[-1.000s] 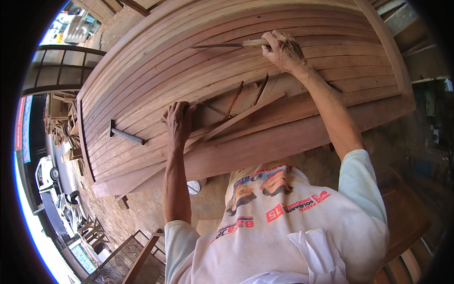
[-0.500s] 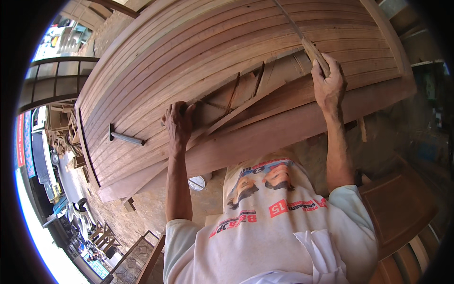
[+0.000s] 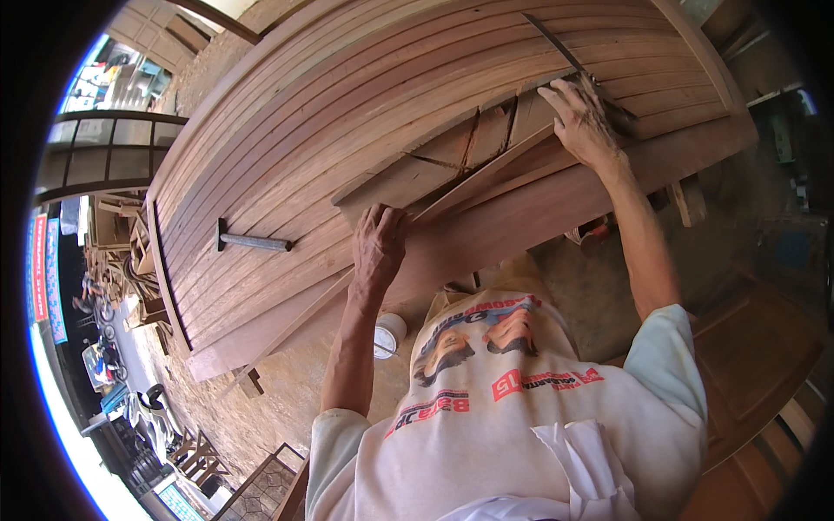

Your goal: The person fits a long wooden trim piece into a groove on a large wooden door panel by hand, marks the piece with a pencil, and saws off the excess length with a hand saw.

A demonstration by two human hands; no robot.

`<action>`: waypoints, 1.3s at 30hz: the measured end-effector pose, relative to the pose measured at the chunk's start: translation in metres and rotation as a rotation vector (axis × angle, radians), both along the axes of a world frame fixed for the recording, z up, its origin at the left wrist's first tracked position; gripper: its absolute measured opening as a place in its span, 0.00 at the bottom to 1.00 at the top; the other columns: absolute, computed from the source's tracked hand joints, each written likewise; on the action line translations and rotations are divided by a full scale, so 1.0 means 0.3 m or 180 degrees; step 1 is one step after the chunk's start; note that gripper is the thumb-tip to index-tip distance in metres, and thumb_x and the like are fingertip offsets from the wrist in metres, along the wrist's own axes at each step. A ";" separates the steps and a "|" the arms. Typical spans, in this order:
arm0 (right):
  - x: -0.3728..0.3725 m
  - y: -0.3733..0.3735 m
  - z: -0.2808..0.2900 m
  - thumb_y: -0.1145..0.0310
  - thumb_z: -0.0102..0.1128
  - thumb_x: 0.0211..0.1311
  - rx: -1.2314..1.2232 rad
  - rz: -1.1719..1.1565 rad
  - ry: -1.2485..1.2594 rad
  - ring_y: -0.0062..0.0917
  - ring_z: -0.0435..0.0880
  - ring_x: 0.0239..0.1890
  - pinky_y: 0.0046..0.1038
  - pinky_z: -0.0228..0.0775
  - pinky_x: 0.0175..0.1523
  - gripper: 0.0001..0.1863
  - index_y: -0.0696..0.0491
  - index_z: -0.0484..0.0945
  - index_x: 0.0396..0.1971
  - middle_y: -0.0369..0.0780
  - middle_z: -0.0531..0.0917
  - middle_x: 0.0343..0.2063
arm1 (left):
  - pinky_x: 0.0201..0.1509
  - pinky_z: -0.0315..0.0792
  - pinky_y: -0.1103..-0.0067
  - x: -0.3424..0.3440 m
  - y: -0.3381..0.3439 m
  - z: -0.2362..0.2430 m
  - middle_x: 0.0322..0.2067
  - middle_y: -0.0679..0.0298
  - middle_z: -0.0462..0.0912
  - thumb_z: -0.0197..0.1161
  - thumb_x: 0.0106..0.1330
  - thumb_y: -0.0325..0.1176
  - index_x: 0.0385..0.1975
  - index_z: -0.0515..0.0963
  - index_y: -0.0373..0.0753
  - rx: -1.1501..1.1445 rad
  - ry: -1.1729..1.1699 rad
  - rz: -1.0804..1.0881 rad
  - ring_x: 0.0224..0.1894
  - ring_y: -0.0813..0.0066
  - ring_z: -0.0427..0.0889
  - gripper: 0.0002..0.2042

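Note:
A large panel of reddish-brown wooden slats [image 3: 287, 174] lies before me. On it rests a shorter brown board [image 3: 391, 184] with dark cracks or cut lines, and a thin wood strip [image 3: 495, 165] slants along its near edge. My left hand [image 3: 380, 243] has its fingers curled at the board's near-left edge, closed over the strip. My right hand [image 3: 584, 122] lies with fingers stretched apart on the board's right end. Just beyond those fingers lies a long, narrow dark metal blade [image 3: 553, 42]; its handle end is partly hidden by the hand.
A hammer [image 3: 252, 240] lies on the left part of the panel. Below the panel's near edge stands a white bucket [image 3: 389, 335] on the ground. A brown panelled wooden piece [image 3: 760, 365] leans at the right. Wood scraps [image 3: 130, 252] are piled at the left.
My right hand has let go of the wooden handle of the long-bladed tool and opened onto the board. My left hand and the board have shifted right; the strip now juts past the panel's near edge.

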State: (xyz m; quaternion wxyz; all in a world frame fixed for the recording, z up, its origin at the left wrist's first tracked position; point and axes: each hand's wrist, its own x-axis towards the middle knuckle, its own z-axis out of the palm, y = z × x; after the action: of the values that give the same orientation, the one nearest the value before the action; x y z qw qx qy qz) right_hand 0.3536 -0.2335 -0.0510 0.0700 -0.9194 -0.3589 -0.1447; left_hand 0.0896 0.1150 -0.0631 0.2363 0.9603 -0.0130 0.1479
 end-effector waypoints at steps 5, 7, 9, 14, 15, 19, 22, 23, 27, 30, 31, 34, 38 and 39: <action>0.022 0.036 0.039 0.72 0.60 0.68 -0.0429 -0.0240 0.0753 0.43 0.74 0.70 0.48 0.61 0.79 0.34 0.44 0.69 0.75 0.41 0.72 0.72 | 0.50 0.76 0.62 -0.057 -0.023 0.034 0.42 0.57 0.81 0.75 0.65 0.34 0.45 0.82 0.40 -0.0035 -0.0095 -0.0131 0.46 0.52 0.81 0.12; 0.030 0.047 0.059 0.70 0.59 0.70 -0.0580 -0.0185 0.0819 0.44 0.75 0.70 0.48 0.62 0.79 0.33 0.44 0.69 0.75 0.41 0.73 0.72 | 0.50 0.76 0.61 -0.089 -0.011 0.002 0.42 0.57 0.81 0.74 0.66 0.32 0.44 0.82 0.40 0.0062 -0.0109 -0.0023 0.47 0.52 0.81 0.10; 0.042 0.070 0.074 0.68 0.61 0.71 -0.0302 0.0001 0.0916 0.47 0.76 0.69 0.47 0.65 0.77 0.32 0.48 0.69 0.74 0.45 0.76 0.70 | 0.48 0.77 0.61 -0.101 -0.007 -0.009 0.42 0.57 0.81 0.73 0.67 0.31 0.45 0.82 0.41 0.0054 -0.0229 0.0063 0.45 0.52 0.81 0.10; 0.065 0.155 0.126 0.51 0.65 0.73 0.0031 0.0369 0.1034 0.48 0.79 0.67 0.45 0.71 0.72 0.34 0.54 0.72 0.72 0.50 0.80 0.65 | 0.42 0.80 0.62 -0.188 -0.011 0.070 0.43 0.56 0.81 0.71 0.70 0.31 0.46 0.80 0.40 -0.0240 -0.0035 0.0335 0.41 0.51 0.84 0.10; 0.093 0.171 0.115 0.47 0.66 0.72 0.0146 0.0499 0.1115 0.47 0.80 0.67 0.44 0.72 0.72 0.36 0.55 0.73 0.71 0.51 0.81 0.64 | 0.41 0.80 0.62 -0.213 -0.002 0.092 0.43 0.56 0.81 0.71 0.70 0.31 0.46 0.80 0.40 -0.0213 -0.0061 0.0345 0.40 0.51 0.85 0.09; 0.142 0.321 0.142 0.39 0.70 0.67 0.0494 0.0956 0.2005 0.44 0.80 0.67 0.42 0.73 0.71 0.42 0.57 0.76 0.68 0.53 0.82 0.63 | 0.41 0.80 0.61 -0.322 0.021 0.157 0.43 0.55 0.80 0.71 0.69 0.30 0.48 0.80 0.38 -0.0119 -0.0073 0.0553 0.41 0.50 0.85 0.11; 0.189 0.397 0.102 0.34 0.70 0.64 0.0441 0.0971 0.2777 0.44 0.79 0.68 0.42 0.75 0.70 0.43 0.55 0.79 0.66 0.50 0.82 0.64 | 0.42 0.79 0.62 -0.402 0.036 0.178 0.42 0.54 0.80 0.71 0.68 0.25 0.47 0.79 0.38 -0.0261 0.0109 0.0687 0.42 0.51 0.84 0.11; 0.205 0.412 0.075 0.35 0.70 0.64 0.0180 0.1033 0.2693 0.44 0.81 0.66 0.42 0.75 0.69 0.43 0.55 0.79 0.66 0.50 0.83 0.62 | 0.43 0.78 0.63 -0.427 0.044 0.186 0.42 0.54 0.79 0.71 0.68 0.25 0.47 0.79 0.37 -0.0306 0.0153 0.0716 0.42 0.51 0.83 0.11; 0.192 0.382 -0.042 0.45 0.69 0.69 -0.0294 0.1366 0.1752 0.45 0.86 0.57 0.42 0.78 0.62 0.33 0.57 0.82 0.60 0.50 0.88 0.52 | 0.48 0.79 0.64 -0.539 0.054 0.231 0.44 0.53 0.82 0.69 0.70 0.25 0.49 0.82 0.36 -0.0803 0.0408 0.1047 0.46 0.50 0.84 0.10; 0.157 0.386 -0.036 0.52 0.67 0.73 -0.0041 0.1308 0.1819 0.47 0.87 0.55 0.43 0.78 0.58 0.25 0.59 0.83 0.56 0.51 0.88 0.50 | 0.50 0.78 0.69 -0.660 0.071 0.200 0.42 0.56 0.84 0.67 0.73 0.25 0.54 0.82 0.34 -0.1199 0.0582 0.1442 0.45 0.58 0.85 0.12; 0.148 0.387 -0.024 0.55 0.67 0.73 0.0011 0.1359 0.1754 0.48 0.87 0.54 0.43 0.78 0.57 0.23 0.59 0.83 0.55 0.52 0.88 0.50 | 0.50 0.78 0.69 -0.690 0.081 0.188 0.42 0.56 0.84 0.67 0.73 0.26 0.55 0.82 0.34 -0.1346 0.0594 0.1539 0.44 0.61 0.84 0.13; 0.117 0.394 -0.005 0.59 0.67 0.74 0.0175 0.1561 0.1577 0.49 0.87 0.52 0.43 0.78 0.55 0.20 0.60 0.83 0.53 0.52 0.88 0.48 | 0.48 0.77 0.75 -0.777 0.102 0.148 0.40 0.61 0.85 0.64 0.78 0.32 0.58 0.82 0.35 -0.1587 0.0365 0.1756 0.41 0.72 0.81 0.13; 0.009 0.431 0.097 0.59 0.66 0.73 0.0134 0.1845 0.1248 0.48 0.88 0.51 0.43 0.79 0.54 0.19 0.61 0.84 0.50 0.50 0.89 0.48 | 0.44 0.74 0.83 -0.847 0.115 0.142 0.36 0.71 0.83 0.60 0.83 0.42 0.60 0.82 0.35 -0.2015 -0.0009 0.2123 0.36 0.86 0.75 0.18; -0.009 0.430 0.126 0.59 0.66 0.73 0.0193 0.1838 0.1289 0.48 0.88 0.51 0.43 0.79 0.54 0.19 0.60 0.83 0.50 0.50 0.89 0.47 | 0.44 0.73 0.84 -0.850 0.118 0.152 0.36 0.71 0.83 0.60 0.83 0.42 0.61 0.82 0.35 -0.2068 -0.0077 0.2167 0.36 0.86 0.75 0.18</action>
State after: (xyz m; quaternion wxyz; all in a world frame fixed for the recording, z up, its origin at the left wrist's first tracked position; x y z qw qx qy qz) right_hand 0.3510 -0.1046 -0.0133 0.2050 -0.7876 -0.5784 0.0558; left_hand -0.1654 0.1504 -0.0175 0.4625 0.7845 0.3469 0.2245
